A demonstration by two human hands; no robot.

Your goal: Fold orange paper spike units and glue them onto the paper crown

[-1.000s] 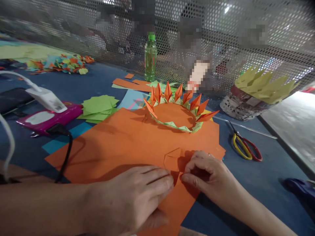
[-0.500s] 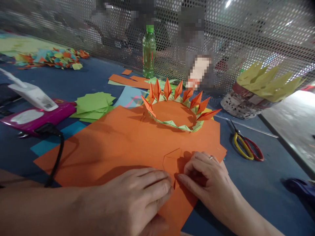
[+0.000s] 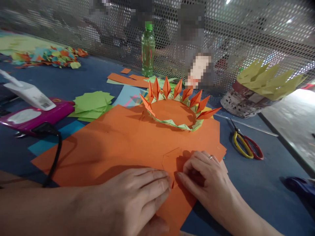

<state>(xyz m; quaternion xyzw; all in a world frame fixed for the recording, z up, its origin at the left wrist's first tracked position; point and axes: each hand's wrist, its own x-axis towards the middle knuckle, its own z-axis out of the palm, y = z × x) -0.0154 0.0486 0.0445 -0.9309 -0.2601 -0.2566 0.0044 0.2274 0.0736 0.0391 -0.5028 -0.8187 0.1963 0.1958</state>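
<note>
A small folded orange paper (image 3: pixel 171 160) lies on larger orange sheets (image 3: pixel 103 141), and its outline is hard to pick out against them. From the left, my left hand (image 3: pixel 147 193) presses its closed fingers down over the near end of the fold. My right hand (image 3: pixel 204 173), wearing a ring, pinches the right side of the same paper, fingers curled. What lies under both sets of fingertips is hidden. Just beyond my hands sits a ring of folded light green paper (image 3: pixel 169 123) with upright orange paper points (image 3: pixel 166 88) along its far and side edges.
Scissors (image 3: pixel 246 144) and a thin clear stick (image 3: pixel 248 125) lie right. A woven basket (image 3: pixel 242 101) with yellow points stands behind them. A green-capped bottle (image 3: pixel 148 52) stands at the back. Left are green sheets (image 3: pixel 92 103), a purple glue gun-like device (image 3: pixel 36 114), a black cable (image 3: pixel 57 154) and paper scraps (image 3: pixel 54 57).
My hands stay nearly in place on the folded orange paper, the left fingers shifting very slightly. The whole view has drifted a little.
</note>
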